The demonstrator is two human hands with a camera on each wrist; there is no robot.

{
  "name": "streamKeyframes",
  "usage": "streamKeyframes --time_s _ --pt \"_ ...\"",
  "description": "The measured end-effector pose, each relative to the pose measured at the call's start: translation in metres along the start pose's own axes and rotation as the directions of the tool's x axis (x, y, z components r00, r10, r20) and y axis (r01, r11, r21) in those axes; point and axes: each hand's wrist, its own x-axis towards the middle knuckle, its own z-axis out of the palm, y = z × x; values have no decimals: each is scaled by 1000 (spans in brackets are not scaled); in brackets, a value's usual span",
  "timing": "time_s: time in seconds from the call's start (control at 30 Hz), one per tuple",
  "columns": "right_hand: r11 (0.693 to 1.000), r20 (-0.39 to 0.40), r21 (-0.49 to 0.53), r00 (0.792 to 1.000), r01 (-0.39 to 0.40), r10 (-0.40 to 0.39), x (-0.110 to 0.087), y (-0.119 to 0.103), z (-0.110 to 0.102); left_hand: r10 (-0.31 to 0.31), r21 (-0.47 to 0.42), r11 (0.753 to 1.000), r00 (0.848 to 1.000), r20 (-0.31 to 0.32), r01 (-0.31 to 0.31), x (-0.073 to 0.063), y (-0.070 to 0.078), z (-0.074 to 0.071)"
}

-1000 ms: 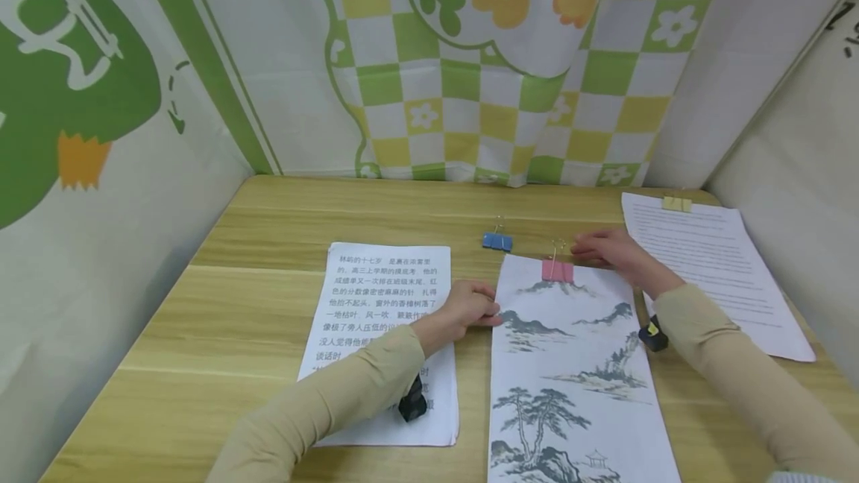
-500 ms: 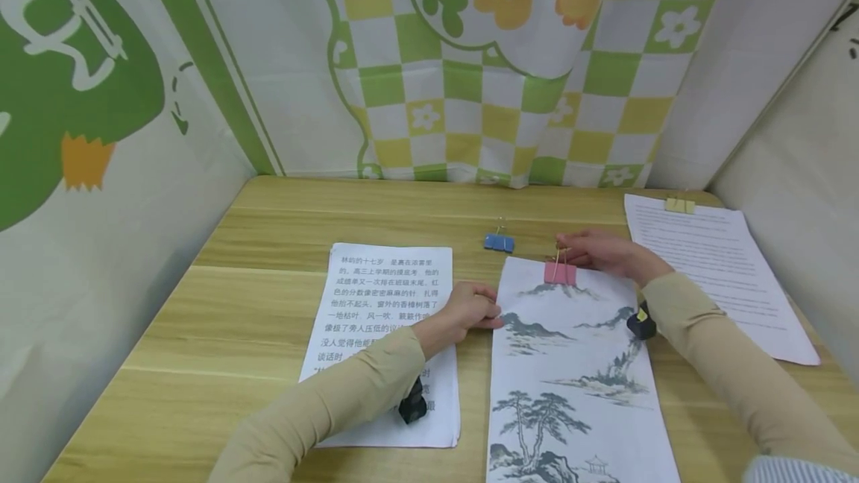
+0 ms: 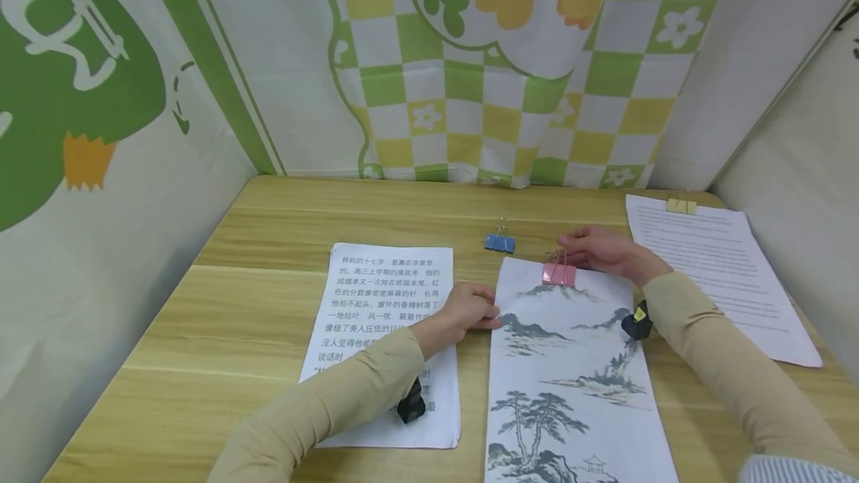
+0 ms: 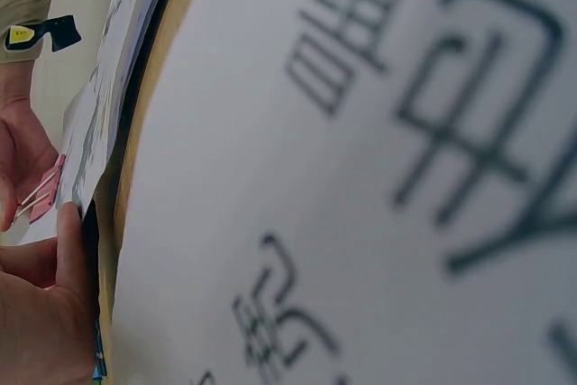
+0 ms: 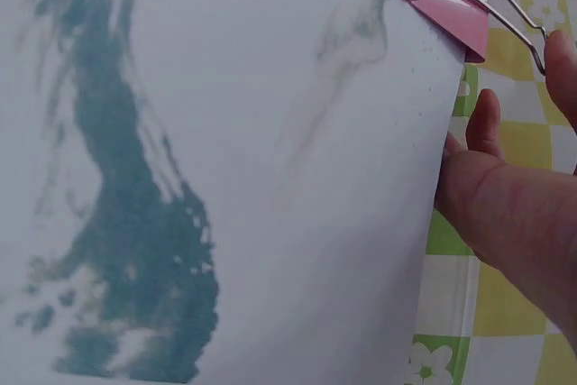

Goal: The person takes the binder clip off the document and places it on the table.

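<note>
A sheet stack printed with an ink landscape painting (image 3: 557,364) lies on the table's right half, a pink binder clip (image 3: 559,274) on its top edge. My right hand (image 3: 607,252) holds the clip at its wire handles; in the right wrist view a fingertip (image 5: 561,65) meets the handle end and other fingers sit by the paper's top edge. At the stack's left side, my left hand (image 3: 466,308) pinches the edge, its thumb (image 4: 70,232) along the paper in the left wrist view. Its other fingers are partly hidden.
A blue binder clip (image 3: 500,243) lies behind the painting stack. Under my left forearm is a stack of large printed text (image 3: 389,274). At the far right lie papers (image 3: 711,267) with a yellow binder clip (image 3: 681,206). Curtains (image 3: 429,95) border the wooden table (image 3: 221,319).
My right hand has moved left from the stack's top right to the pink clip, and the clip's handles now stand wider apart and lower. My left hand stays at the edge.
</note>
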Motion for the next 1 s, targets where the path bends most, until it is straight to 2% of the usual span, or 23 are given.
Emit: streamKeyframes --time_s 0.13,0.43,0.53,1.0 --pt "1000 -13 -16 1000 18 -18 2 0 3 -4 -3 1000 1000 -10 4 2 -2 -2" --pt "996 -44 31 996 85 -83 3 0 13 -19 -6 1000 999 -33 19 1 -1 -6" --pt "995 -79 46 993 87 -83 4 0 14 -17 -6 1000 999 -38 17 2 -1 -6" --pt "977 -208 97 964 190 -167 8 -5 13 -25 1 1000 999 -48 25 2 0 -6"
